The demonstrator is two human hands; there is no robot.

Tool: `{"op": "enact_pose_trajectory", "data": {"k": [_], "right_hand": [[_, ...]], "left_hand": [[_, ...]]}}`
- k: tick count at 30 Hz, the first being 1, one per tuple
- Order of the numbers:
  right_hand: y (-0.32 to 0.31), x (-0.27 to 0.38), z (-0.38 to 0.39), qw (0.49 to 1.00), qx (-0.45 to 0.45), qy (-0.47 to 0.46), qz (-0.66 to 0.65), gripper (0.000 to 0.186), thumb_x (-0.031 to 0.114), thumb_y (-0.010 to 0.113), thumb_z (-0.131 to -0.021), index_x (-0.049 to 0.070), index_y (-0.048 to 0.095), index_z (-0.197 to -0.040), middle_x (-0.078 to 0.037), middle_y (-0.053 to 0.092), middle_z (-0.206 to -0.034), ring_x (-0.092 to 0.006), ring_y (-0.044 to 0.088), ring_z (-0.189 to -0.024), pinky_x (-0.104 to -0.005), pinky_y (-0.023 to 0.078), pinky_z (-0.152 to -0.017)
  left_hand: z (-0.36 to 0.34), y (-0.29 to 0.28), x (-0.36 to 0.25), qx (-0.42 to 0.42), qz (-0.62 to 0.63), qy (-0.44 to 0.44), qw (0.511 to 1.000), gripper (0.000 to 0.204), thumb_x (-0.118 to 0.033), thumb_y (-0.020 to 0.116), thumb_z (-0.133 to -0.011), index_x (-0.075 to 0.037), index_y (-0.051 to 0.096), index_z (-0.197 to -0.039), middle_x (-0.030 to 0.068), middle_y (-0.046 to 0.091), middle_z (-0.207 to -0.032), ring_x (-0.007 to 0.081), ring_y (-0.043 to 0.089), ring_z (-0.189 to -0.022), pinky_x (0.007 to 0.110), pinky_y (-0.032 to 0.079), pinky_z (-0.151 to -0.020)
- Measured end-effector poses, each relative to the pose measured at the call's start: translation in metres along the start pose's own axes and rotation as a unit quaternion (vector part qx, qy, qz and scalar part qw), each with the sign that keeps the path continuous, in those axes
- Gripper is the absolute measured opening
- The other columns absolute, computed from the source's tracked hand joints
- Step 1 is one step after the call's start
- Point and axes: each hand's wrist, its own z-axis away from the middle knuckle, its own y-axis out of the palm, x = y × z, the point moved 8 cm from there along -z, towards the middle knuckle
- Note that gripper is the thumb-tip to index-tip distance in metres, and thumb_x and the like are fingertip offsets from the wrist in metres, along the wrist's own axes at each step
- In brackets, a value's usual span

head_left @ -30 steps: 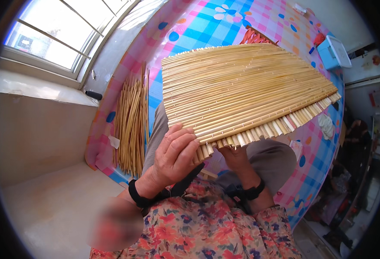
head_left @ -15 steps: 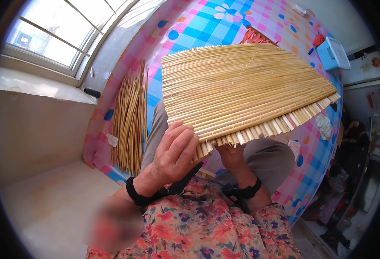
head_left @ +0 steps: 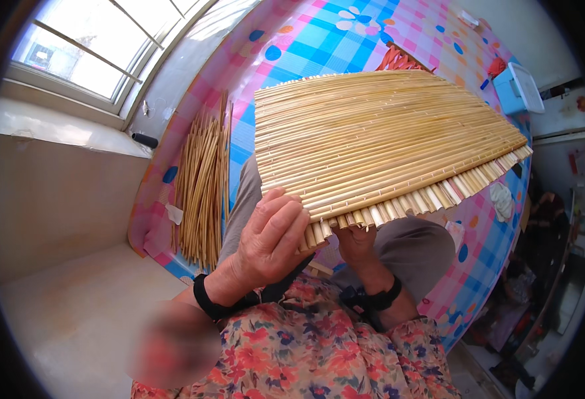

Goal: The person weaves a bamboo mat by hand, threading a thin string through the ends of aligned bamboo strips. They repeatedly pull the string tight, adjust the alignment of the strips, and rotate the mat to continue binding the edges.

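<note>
A wide mat of thin straw-coloured stalks (head_left: 385, 133), stitched side by side, spreads out over my lap. Beneath its near edge shows a second layer of cut stalk ends (head_left: 438, 193). My left hand (head_left: 274, 233) grips the mat's near left corner, fingers laid over the top and the thumb out of sight. Under the near edge is my right hand (head_left: 357, 246), closed at the stalk ends; its fingertips are mostly hidden by the mat. Both wrists wear black bands.
A bundle of loose stalks (head_left: 202, 186) lies left of my legs on the checked sheet (head_left: 239, 130). Beyond the mat are red strips (head_left: 401, 60). A light-blue box (head_left: 510, 92) and a crumpled white cloth (head_left: 502, 201) sit at right. The window wall (head_left: 66, 179) bounds the left.
The view has shifted slightly, so the mat and sheet appear a little lower and to the right. Both hands keep the same hold, and the right hand is slightly more hidden under the edge.
</note>
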Motion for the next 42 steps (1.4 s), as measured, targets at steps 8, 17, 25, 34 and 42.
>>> {"op": "enact_pose_trajectory", "data": {"k": [8, 17, 25, 34, 42], "right_hand": [[0.003, 0.002, -0.001, 1.0, -0.005, 0.022, -0.021, 0.037, 0.0, 0.07, -0.088, 0.003, 0.06, -0.124, -0.009, 0.064, -0.116, -0.0189, 0.062, -0.106, -0.0339, 0.049, -0.09], [0.0, -0.022, 0.015, 0.995, -0.012, 0.076, -0.064, 0.043, 0.001, 0.07, -0.089, 0.003, 0.056, -0.13, -0.01, 0.063, -0.12, -0.0207, 0.06, -0.11, -0.0355, 0.048, -0.095], [-0.002, -0.008, 0.004, 0.982, 0.039, 0.148, -0.111, 0.033, -0.001, 0.066, -0.091, 0.002, 0.061, -0.123, -0.009, 0.066, -0.116, -0.0186, 0.061, -0.107, -0.0338, 0.05, -0.092], [-0.007, -0.002, -0.016, 0.991, 0.018, 0.128, -0.035, 0.021, -0.001, 0.072, -0.085, -0.002, 0.071, -0.106, -0.009, 0.07, -0.104, -0.0157, 0.065, -0.094, -0.0306, 0.053, -0.081], [-0.003, 0.026, -0.028, 0.996, 0.026, 0.024, 0.078, 0.021, -0.004, 0.072, -0.084, -0.002, 0.072, -0.104, -0.007, 0.07, -0.104, -0.0169, 0.065, -0.096, -0.0318, 0.052, -0.086]], "left_hand": [[0.001, 0.001, 0.001, 0.022, 0.004, -0.004, 1.0, 0.052, -0.023, 0.081, -0.078, 0.007, 0.059, -0.114, 0.0183, 0.059, -0.112, 0.0368, 0.062, -0.105, 0.055, 0.05, -0.098], [0.002, 0.001, 0.004, 0.013, 0.007, -0.014, 1.0, 0.052, -0.024, 0.081, -0.078, 0.005, 0.059, -0.115, 0.0175, 0.058, -0.113, 0.0357, 0.062, -0.105, 0.054, 0.05, -0.098], [-0.001, -0.003, 0.002, -0.006, 0.015, 0.004, 1.0, 0.043, -0.014, 0.079, -0.075, 0.008, 0.062, -0.107, 0.0191, 0.059, -0.108, 0.0347, 0.063, -0.098, 0.051, 0.053, -0.09], [-0.013, -0.01, 0.007, -0.039, 0.02, -0.006, 0.999, 0.051, -0.014, 0.085, -0.069, 0.007, 0.059, -0.108, 0.0179, 0.058, -0.107, 0.0344, 0.062, -0.096, 0.048, 0.054, -0.085], [-0.007, -0.007, 0.009, -0.021, 0.014, -0.021, 0.999, 0.051, -0.021, 0.082, -0.077, 0.004, 0.059, -0.114, 0.0166, 0.059, -0.112, 0.0351, 0.062, -0.104, 0.051, 0.052, -0.095]]}}
